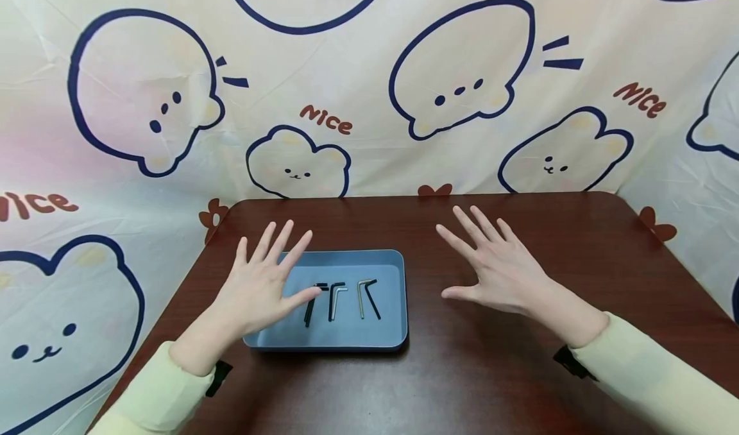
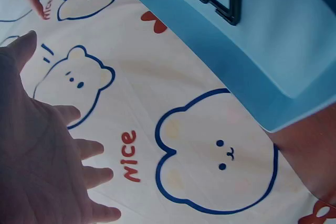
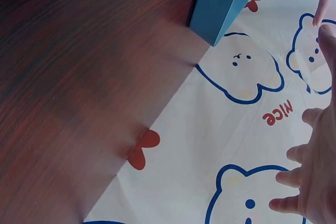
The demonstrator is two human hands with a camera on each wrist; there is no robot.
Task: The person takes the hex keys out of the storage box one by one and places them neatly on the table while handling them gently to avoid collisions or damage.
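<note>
My left hand [image 1: 258, 289] is spread with straight fingers over the left part of a shallow blue tray [image 1: 358, 337], holding nothing. In the tray lie several L-shaped hex keys, their short arms toward the far side. At the right are a black hex key [image 1: 373, 299] and a brassy hex key [image 1: 360, 300]. Left of these, a silver hex key [image 1: 337, 305] lies beside a black one [image 1: 331, 307]. More black hex keys [image 1: 309, 310] are beside my left thumb, which overlaps their top in the head view. My right hand [image 1: 503, 273], fingers also spread, hovers right of the tray with nothing in it.
The tray sits left of centre on a dark brown wooden table [image 1: 462, 371]. A pale cloth [image 1: 369, 88] printed with bears and the word "Nice" hangs behind and along both sides. Black bands [image 1: 218, 378] show at both sleeve cuffs.
</note>
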